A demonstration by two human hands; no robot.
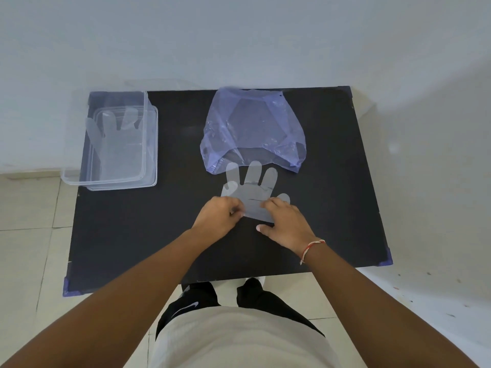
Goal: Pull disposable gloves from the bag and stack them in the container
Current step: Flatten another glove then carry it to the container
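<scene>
Left hand (219,213) pinching the left side of the cuff of a clear glove (249,189), fingers closed on the thin plastic. Right hand (288,224) resting on the right side of the cuff, fingers curled down; hard to tell if pinching or just pressing. Glove flat on the black table (159,235), its finger ends touching the mouth of the purple bag (252,128), so only just out of the bag. Clear container (111,139) well apart, at the far left, with at least 1 glove (114,139) already lying flat inside.

Could go wrong: thin glove may fold, stick to itself, or slip from the pinch on the way over. May also land crooked on the stack.

Only 1 mark: a white swoosh logo (186,309) on the black shorts. No words to read anywhere.
</scene>
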